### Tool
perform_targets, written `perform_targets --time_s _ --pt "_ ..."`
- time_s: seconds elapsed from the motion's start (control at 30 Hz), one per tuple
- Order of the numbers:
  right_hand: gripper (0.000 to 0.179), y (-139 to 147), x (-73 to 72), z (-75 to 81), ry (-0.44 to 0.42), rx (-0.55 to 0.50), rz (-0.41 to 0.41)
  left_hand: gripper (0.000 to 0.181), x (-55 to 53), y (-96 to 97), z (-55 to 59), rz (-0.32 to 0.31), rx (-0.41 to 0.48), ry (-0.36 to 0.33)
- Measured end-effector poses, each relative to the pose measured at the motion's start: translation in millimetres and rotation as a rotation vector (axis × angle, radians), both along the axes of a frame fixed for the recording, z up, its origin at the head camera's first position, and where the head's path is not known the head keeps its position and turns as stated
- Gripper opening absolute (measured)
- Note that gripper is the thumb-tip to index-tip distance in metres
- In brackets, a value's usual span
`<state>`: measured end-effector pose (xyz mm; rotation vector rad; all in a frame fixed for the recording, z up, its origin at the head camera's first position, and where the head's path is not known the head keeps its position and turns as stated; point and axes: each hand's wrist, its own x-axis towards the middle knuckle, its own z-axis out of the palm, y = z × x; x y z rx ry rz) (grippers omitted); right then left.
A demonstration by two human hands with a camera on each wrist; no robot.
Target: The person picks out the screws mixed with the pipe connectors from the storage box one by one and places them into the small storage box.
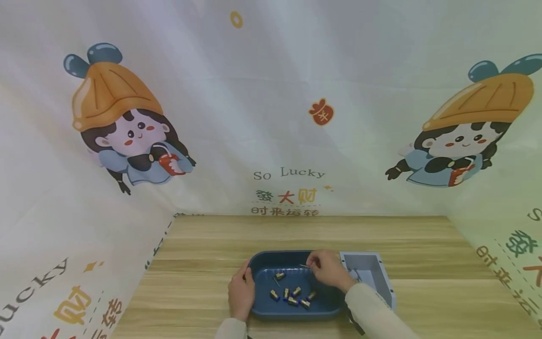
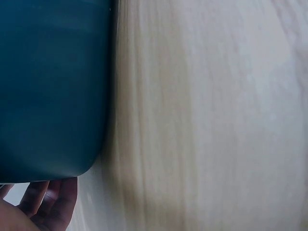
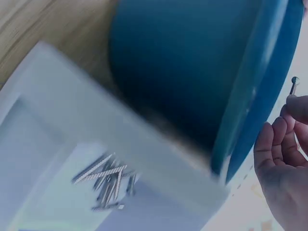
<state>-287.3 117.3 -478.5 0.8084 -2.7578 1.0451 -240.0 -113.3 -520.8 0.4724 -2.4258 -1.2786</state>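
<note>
A dark blue tub [image 1: 296, 313] stands on the table with several brass fittings [image 1: 293, 301] with blue ends in it. A thin screw-like piece [image 1: 277, 283] lies among them. My left hand [image 1: 241, 289] holds the tub's left end; in the left wrist view its fingers [image 2: 62, 204] meet the outer wall. Over the tub's right back part, my right hand [image 1: 328, 269] pinches a small screw [image 3: 294, 85] between thumb and forefinger, its head sticking out past the fingertips. Beside the tub's right end sits a grey bin [image 1: 387, 278], partly covered by the right forearm.
Several metal screws [image 3: 108, 178] lie loose in the grey bin. The wooden table [image 1: 190, 263] reaches back to a printed cloth [image 1: 288, 150] that hangs behind it and along both sides.
</note>
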Motion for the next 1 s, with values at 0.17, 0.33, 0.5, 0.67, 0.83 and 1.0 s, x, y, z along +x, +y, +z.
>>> perform_targets --time_s 0.17,0.33,0.5,0.67,0.83,1.0 --pt "0.011 16 -0.4 1.6 -0.019 -0.042 -0.025 0.033 0.0 0.3 0.7 -0.004 0.006 -0.009" --pt "0.013 31 -0.6 0.8 -0.049 -0.021 -0.1 0.034 0.3 0.9 1.3 -0.008 0.005 -0.033" --pt "0.014 47 0.7 6.1 -0.083 -0.025 -0.167 0.034 -1.0 1.2 -0.5 -0.01 0.001 -0.025" --pt "0.014 64 3.3 10.6 -0.059 -0.011 -0.22 0.034 -2.2 1.1 -1.7 -0.013 -0.001 -0.02" --pt "0.013 79 5.0 9.8 -0.041 -0.015 -0.247 0.034 -2.4 1.2 -0.7 -0.021 -0.002 -0.027" --pt "0.015 90 5.2 6.8 -0.019 -0.008 -0.263 0.034 -2.5 0.9 -0.3 -0.022 -0.01 -0.032"
